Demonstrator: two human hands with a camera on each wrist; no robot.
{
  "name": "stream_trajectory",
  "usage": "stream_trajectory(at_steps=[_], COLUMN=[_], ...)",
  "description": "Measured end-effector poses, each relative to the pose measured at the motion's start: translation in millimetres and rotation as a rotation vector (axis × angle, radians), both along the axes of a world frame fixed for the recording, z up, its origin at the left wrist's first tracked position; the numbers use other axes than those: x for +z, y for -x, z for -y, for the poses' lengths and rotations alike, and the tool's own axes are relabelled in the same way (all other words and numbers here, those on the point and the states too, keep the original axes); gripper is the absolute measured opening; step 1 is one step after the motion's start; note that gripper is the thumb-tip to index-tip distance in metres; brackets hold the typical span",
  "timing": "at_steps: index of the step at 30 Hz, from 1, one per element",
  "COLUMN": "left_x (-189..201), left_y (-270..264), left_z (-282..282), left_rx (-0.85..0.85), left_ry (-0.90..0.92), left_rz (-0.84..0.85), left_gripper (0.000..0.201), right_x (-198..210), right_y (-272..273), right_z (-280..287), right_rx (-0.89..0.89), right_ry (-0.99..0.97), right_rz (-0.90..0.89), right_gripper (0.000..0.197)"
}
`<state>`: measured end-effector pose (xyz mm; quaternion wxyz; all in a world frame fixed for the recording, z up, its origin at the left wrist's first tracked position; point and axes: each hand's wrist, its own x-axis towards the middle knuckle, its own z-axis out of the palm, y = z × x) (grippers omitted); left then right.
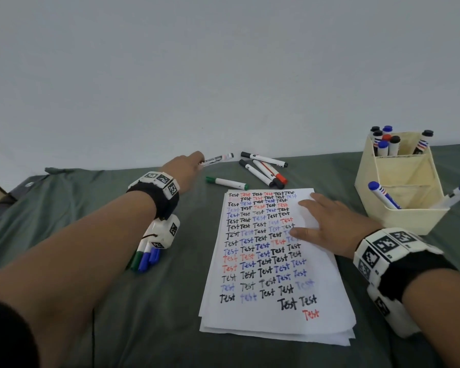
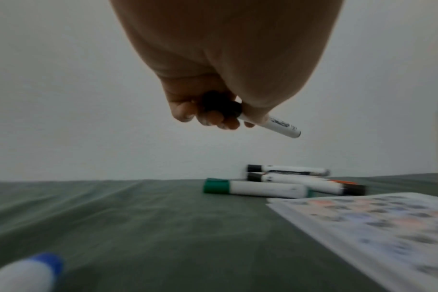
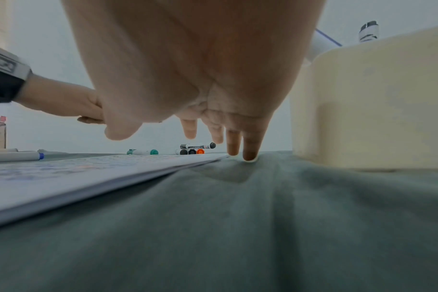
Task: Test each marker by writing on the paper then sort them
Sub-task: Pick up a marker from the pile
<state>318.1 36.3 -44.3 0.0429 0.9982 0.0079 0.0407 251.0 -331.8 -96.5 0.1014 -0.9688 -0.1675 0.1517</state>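
Markers [image 1: 263, 168] lie loose on the green-covered tabletop [image 1: 149, 301] at twelve o'clock from the paper [image 1: 271, 264], their overlapping barrels partly hiding each other. The left hand [image 1: 189, 168] pinches a black-capped marker [image 1: 218, 159], its cap end buried in curled fingers [image 2: 210, 118]. The right hand [image 1: 337, 227] lies spread on the paper's three-o'clock edge beside the cream organizer [image 1: 409, 216], cut off at the frame.

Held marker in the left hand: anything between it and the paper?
Nothing visible blocks it. The left hand grips the marker in the air, clear of the cloth. The green marker lies just beyond the paper, near the path; the right hand lies flat on the sheet's right side.
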Motion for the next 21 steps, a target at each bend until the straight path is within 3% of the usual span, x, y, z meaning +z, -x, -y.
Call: stream_trajectory(at_steps=[8,10,13,21], left_x=[20,19,18,45], left_y=[67,77,85,84], left_z=[109,130,148,150], left_rx=[-0.406,-0.477,-0.527,-0.585], left_ry=[-0.111,-0.131,-0.155,-0.257], left_rz=[-0.103,-0.14,-0.178,-0.18], left_gripper=[0.031,0.033,0.034,0.037], right_x=[15,20,26,26], right_y=[11,14,16,16], right_z=[-1,-3,-7,-11], right_rx=[0.079,0.139,0.158,0.146], right_ry=[-0.24,-0.249,-0.21,-0.278], right_rz=[0.261,0.308,0.294,0.248], right_gripper=[0.092,0.075,0.032,0.02])
